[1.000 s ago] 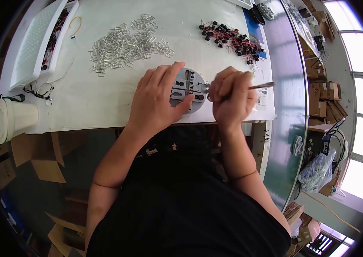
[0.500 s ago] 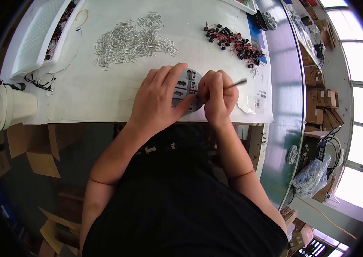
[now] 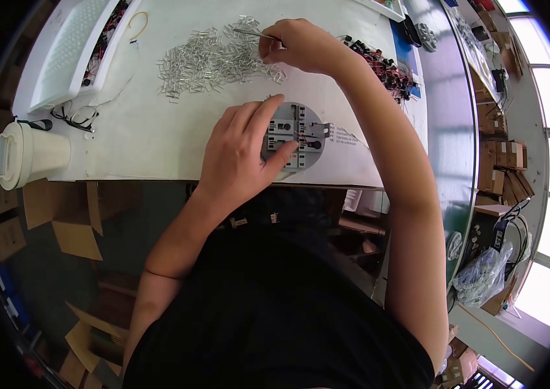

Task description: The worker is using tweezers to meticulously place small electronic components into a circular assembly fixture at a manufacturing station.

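Observation:
My left hand grips the left side of a round grey fixture at the table's near edge, forefinger at its far rim and thumb over its face. The fixture has slots, dark small parts and a bit of red wire in it; my fingers hide its left side. Stretched out over the table, my right hand pinches a slim metal tool whose end points left. It is over the right side of a heap of small shiny bent metal pieces. Whether a piece is between its fingertips cannot be made out.
Black parts with red wires lie beyond my right forearm. At left stand a white tray, eyeglasses and a lidded cream bin. A printed sheet lies right of the fixture. Open cardboard boxes stand below left.
My right hand has left the fixture and moved far and left to the metal pieces, carrying the tool, which has swung from pointing right to pointing left. My left hand stays on the fixture.

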`<state>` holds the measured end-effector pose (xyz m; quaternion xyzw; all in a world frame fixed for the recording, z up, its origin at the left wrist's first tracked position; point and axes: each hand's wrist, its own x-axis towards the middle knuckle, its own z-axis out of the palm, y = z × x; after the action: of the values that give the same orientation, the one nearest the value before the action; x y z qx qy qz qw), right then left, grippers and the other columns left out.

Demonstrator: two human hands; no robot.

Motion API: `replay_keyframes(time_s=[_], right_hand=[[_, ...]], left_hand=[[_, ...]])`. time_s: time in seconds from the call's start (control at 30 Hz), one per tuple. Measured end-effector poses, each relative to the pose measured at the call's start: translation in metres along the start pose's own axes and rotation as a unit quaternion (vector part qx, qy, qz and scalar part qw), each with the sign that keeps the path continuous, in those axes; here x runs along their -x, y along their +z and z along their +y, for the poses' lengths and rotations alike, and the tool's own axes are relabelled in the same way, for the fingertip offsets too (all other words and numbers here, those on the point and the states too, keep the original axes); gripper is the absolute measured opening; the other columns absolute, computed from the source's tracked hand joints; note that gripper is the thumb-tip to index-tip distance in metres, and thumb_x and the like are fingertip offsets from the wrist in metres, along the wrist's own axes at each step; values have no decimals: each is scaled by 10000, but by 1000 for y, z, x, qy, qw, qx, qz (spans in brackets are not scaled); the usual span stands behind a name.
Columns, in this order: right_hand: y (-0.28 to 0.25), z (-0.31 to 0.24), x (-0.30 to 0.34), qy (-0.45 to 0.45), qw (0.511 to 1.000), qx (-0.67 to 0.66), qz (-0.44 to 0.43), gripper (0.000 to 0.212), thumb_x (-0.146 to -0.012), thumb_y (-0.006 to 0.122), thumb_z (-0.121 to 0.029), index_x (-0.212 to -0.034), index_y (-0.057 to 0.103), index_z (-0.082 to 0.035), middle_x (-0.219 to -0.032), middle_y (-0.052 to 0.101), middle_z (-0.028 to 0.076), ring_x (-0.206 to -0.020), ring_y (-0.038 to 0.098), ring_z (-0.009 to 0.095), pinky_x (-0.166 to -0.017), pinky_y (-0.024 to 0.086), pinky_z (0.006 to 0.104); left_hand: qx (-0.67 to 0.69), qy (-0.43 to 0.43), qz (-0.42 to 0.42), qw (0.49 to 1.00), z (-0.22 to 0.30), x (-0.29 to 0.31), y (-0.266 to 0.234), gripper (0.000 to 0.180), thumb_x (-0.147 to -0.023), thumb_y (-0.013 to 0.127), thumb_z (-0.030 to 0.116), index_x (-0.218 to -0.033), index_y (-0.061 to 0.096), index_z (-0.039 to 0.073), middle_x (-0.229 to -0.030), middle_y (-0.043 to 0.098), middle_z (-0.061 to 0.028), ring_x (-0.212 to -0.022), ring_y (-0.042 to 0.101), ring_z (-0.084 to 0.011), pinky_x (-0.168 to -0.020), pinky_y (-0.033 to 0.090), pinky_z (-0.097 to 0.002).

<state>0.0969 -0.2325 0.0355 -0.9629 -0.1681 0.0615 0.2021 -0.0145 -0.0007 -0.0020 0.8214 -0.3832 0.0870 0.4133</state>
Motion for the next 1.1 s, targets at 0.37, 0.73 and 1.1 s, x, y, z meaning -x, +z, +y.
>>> replay_keyframes(time_s=[0.37, 0.73, 1.1], right_hand=[[8, -25, 36, 66, 975, -39, 208, 172, -975, 687, -166, -994, 694, 5, -992, 725, 257, -960, 686, 486, -827, 549, 548], [8, -62, 132, 305, 873, -317, 212, 271, -898, 802, -180, -1000, 763, 67, -818, 757, 82, -709, 654, 103, -650, 523, 283], [38, -60, 129, 313, 862, -343, 205, 238, -940, 768, -141, -1038, 740, 75, -858, 722, 28, -742, 622, 60, -665, 495, 234]], left_hand=[[100, -12, -92, 991, -11, -9, -24, 1000, -688, 974, 259, -1549, 501, 76, -1408, 630, -159, -1282, 588, -380, -1120, 469, -477], [109, -38, -90, 989, -10, -5, -12, 1022, -652, 993, 264, -1544, 514, 123, -1397, 634, -114, -1293, 598, -345, -1112, 489, -469], [116, -33, -89, 989, -10, -6, -14, 934, -682, 974, 259, -1498, 540, 129, -1345, 645, -87, -1251, 612, -335, -1064, 515, -461]])
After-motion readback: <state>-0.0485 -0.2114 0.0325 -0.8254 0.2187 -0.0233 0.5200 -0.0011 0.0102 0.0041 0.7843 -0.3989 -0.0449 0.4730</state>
